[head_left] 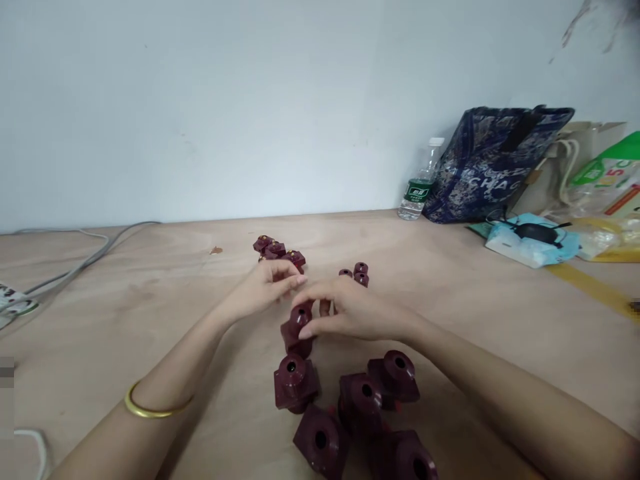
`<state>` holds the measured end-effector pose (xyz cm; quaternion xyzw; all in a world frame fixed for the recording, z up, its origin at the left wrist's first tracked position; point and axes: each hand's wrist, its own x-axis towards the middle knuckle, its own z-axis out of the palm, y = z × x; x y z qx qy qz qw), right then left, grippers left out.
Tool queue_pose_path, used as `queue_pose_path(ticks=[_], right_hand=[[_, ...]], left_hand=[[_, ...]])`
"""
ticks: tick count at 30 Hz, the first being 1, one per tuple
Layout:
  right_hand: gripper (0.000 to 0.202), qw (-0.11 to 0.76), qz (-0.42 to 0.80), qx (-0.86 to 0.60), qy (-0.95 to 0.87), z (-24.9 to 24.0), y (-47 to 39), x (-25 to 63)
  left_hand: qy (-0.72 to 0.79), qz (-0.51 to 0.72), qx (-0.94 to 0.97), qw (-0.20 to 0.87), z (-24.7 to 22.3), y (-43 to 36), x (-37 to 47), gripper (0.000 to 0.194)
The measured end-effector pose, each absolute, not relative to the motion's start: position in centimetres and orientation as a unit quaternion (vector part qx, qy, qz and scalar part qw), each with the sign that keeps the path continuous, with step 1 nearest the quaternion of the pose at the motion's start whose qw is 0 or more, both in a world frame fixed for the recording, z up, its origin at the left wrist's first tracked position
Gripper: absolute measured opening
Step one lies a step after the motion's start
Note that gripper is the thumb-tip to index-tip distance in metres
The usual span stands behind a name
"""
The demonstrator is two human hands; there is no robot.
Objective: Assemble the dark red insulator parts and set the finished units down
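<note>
My right hand (345, 308) has its thumb and fingers around a dark maroon plastic piece (299, 323), which has a round, holed neck on an angular base. Just to the left, my left hand (270, 287) is loosely curled in front of a small cluster of maroon pieces with gold-coloured bits (273, 248); nothing shows in its fingers, though some are hidden. Nearer to me stand several more of the larger holed pieces (295, 381), some with red bits at their sides. Small maroon cylinders (361, 269) lie beyond my right hand, which partly covers them.
Against the wall stand a water bottle (417, 190) and a dark blue patterned bag (493, 167). A light blue packet (533, 240) with a black object on it lies at right, near plastic bags (610, 173). Grey cables (95, 257) run along the left of the wooden table (165, 293).
</note>
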<state>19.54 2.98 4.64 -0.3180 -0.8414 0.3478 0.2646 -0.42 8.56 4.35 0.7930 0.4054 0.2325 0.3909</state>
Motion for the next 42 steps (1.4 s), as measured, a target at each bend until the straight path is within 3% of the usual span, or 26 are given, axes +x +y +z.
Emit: queue_pose_path(ticks=[3, 8, 10, 12, 14, 18, 22, 25, 28, 30, 31, 33, 35, 38, 42], right_hand=[[0.016, 0.331, 0.36, -0.424, -0.763, 3.2, 3.8, 20.8], [0.016, 0.367, 0.447, -0.485, -0.656, 1.5, 4.6, 21.6], [0.013, 0.372, 0.402, -0.474, -0.689, 1.9, 4.4, 21.7], [0.007, 0.38, 0.321, -0.448, -0.743, 2.7, 4.1, 22.4], [0.014, 0.382, 0.243, -0.437, -0.777, 3.4, 3.5, 23.8], [0.015, 0.3, 0.221, -0.456, -0.808, 2.5, 2.0, 26.7], [0.02, 0.271, 0.201, -0.469, -0.816, -0.4, 1.3, 27.4], [0.037, 0.321, 0.164, -0.526, -0.771, -0.2, 0.9, 27.3], [0.033, 0.331, 0.2, -0.533, -0.752, 2.4, -0.6, 27.3], [0.041, 0.262, 0.323, -0.478, -0.774, 4.4, -1.9, 27.2], [0.048, 0.221, 0.366, -0.45, -0.784, 5.1, -2.5, 27.0], [0.038, 0.162, 0.404, -0.41, -0.802, 5.9, -3.1, 26.8], [0.025, 0.156, 0.381, -0.416, -0.811, 5.8, -3.0, 26.8], [0.027, 0.212, 0.305, -0.474, -0.798, 5.1, -1.8, 27.3], [0.027, 0.286, 0.287, -0.515, -0.755, 4.8, -0.5, 26.8]], left_hand=[[0.343, 0.214, 0.752, 0.521, 3.2, 7.6, 1.0, 0.043], [0.406, 0.291, 0.796, 0.342, 1.9, 6.4, 3.3, 0.036], [0.39, 0.306, 0.805, 0.325, 1.9, 6.3, 3.4, 0.028], [0.385, 0.293, 0.784, 0.388, 2.0, 6.3, 2.7, 0.027], [0.4, 0.286, 0.734, 0.469, 1.9, 6.2, 1.5, 0.028], [0.397, 0.365, 0.673, 0.506, 0.6, 5.6, -0.7, 0.034], [0.448, 0.428, 0.702, 0.351, -0.9, 5.8, -0.8, 0.031], [0.51, 0.436, 0.726, 0.151, -0.8, 6.1, -0.5, 0.049], [0.533, 0.436, 0.723, 0.053, 0.3, 5.4, -0.6, 0.059], [0.518, 0.429, 0.734, 0.093, 0.8, 4.7, -0.6, 0.04], [0.501, 0.409, 0.745, 0.163, 0.8, 4.5, -0.4, 0.032], [0.458, 0.344, 0.741, 0.35, 0.5, 4.2, 0.1, 0.028], [0.434, 0.302, 0.7, 0.48, -0.2, 4.5, 0.7, 0.035], [0.448, 0.344, 0.662, 0.493, -1.1, 5.3, 1.3, 0.045], [0.467, 0.377, 0.663, 0.447, -0.9, 5.9, 1.3, 0.042]])
